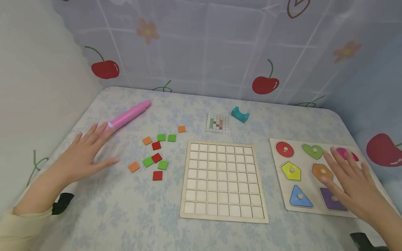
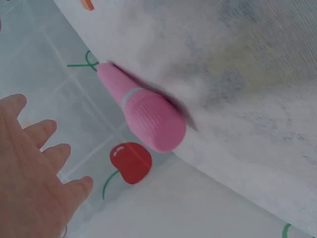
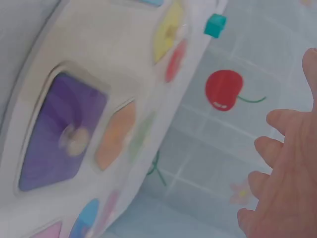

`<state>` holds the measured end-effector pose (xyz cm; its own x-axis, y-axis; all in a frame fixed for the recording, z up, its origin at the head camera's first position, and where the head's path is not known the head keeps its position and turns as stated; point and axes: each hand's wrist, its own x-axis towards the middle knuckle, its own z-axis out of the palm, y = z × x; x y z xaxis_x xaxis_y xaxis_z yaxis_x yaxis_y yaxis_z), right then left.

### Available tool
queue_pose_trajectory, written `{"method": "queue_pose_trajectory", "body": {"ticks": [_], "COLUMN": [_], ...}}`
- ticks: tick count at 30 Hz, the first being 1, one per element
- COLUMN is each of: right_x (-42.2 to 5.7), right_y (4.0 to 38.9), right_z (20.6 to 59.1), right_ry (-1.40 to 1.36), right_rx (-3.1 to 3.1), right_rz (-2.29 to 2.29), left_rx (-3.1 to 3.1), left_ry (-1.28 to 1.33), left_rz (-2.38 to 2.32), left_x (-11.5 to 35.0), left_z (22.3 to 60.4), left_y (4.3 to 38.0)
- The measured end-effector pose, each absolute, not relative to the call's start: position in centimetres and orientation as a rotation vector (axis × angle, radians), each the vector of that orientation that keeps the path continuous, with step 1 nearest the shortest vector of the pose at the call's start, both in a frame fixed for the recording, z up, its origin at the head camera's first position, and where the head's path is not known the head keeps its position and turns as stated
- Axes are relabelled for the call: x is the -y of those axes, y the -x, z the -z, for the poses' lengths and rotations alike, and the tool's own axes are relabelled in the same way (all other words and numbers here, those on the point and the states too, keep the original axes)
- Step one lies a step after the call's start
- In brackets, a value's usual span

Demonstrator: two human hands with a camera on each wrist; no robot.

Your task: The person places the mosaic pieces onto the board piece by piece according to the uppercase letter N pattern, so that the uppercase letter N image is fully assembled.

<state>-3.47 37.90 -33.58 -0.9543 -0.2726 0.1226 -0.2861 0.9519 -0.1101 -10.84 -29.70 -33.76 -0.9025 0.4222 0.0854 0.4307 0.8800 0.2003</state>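
Head view shows the left hand (image 1: pixel 80 155) with its fingers spread and loose, grasping nothing, beside the near end of a pink pen-shaped thing (image 1: pixel 130 115); the left wrist view shows a gap between them. The right hand (image 1: pixel 356 183) is likewise released, fingers splayed over the right part of a shape board (image 1: pixel 306 167); the right wrist view shows those fingers apart from it. Knobbed pieces fill the board, among them a red circle (image 1: pixel 284 149), a green heart (image 1: pixel 312 151), a yellow pentagon (image 1: pixel 291 171) and a blue triangle (image 1: pixel 300 197). Between the hands, ten square tiles (image 1: pixel 156 158), orange, green and red, lie scattered left of a pale wooden grid (image 1: pixel 223 186). Beyond the grid are a patterned card (image 1: pixel 218 122) and, just right of it, a teal curved block (image 1: pixel 240 114). Behind the table (image 1: pixel 125 216) hangs a cherry-printed cloth (image 1: pixel 188 45).
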Motion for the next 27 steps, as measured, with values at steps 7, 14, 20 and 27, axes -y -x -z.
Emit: {"method": "queue_pose_trajectory", "body": {"ticks": [7, 14, 20, 27], "right_x": [-35.5, -32.8, -28.3, -25.0], "right_y": [4.1, 3.4, 1.6, 1.7], "right_z": [32.4, 31.2, 32.8, 36.7], "right_ry": [-0.520, -0.615, -0.589, -0.718], "right_rx": [2.993, 2.998, 3.012, 2.955], "right_rz": [-0.237, -0.424, -0.938, -1.148], "left_rx": [2.986, 2.934, 2.908, 3.011], "left_ry": [0.746, 0.818, 0.881, 0.868], "left_rz": [0.300, 0.411, 0.683, 0.869], "left_x": [27.8, 26.0, 23.0, 20.8], "left_z": [32.5, 32.1, 33.3, 35.6], "left_y": [10.7, 10.0, 9.3, 10.0]}}
